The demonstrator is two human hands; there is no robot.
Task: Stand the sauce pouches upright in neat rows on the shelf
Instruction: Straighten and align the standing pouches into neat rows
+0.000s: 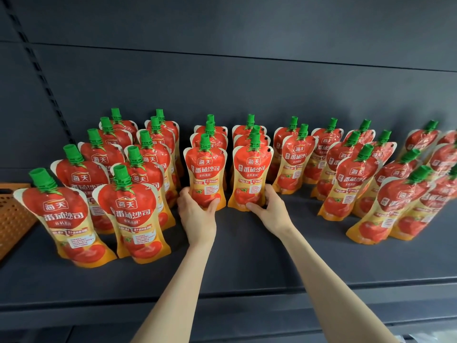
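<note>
Several red and yellow sauce pouches with green caps stand upright in rows running front to back on the dark shelf (247, 263). My left hand (195, 214) grips the bottom of the front pouch (205, 169) of a middle row. My right hand (270, 209) grips the bottom of the front pouch (252, 174) of the row beside it. Both pouches stand upright, with others lined up behind them.
Two longer rows (118, 194) reach closer to the shelf's front edge on the left. More rows (385, 194) fill the right side. An orange perforated crate (12, 214) sits at the far left. The dark back panel (247, 70) rises behind the pouches.
</note>
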